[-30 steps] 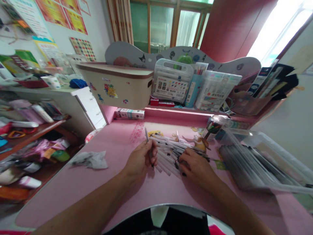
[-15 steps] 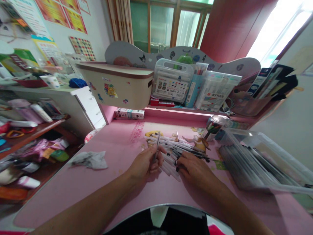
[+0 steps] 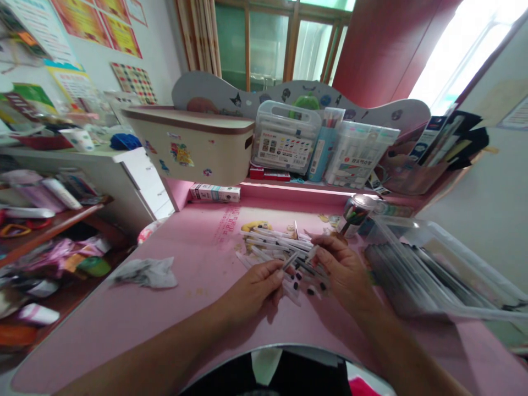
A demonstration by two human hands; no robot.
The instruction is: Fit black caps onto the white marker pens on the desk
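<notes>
My left hand [image 3: 266, 281] is closed on a slim pen [image 3: 291, 259], whose tip points up and to the right. Facing it across a small gap, my right hand [image 3: 345, 270] pinches a small clear piece that looks like a pen cap [image 3: 314, 252]. Beyond both hands lies a loose pile of white pens [image 3: 268, 240] on the pink desk. Several clear caps with black ends [image 3: 311, 290] are scattered between and below my hands.
To the right stands a clear plastic box [image 3: 437, 236] holding many dark pens. A can of pens [image 3: 358, 212] is behind it. A crumpled tissue [image 3: 154, 273] lies at left. The back shelf carries a beige bin [image 3: 198, 151] and marker cases [image 3: 284, 140].
My right hand has lifted from the caps and moved up, now with a small clear piece in its fingers. The pen in my left hand has tipped from upright toward the right.
</notes>
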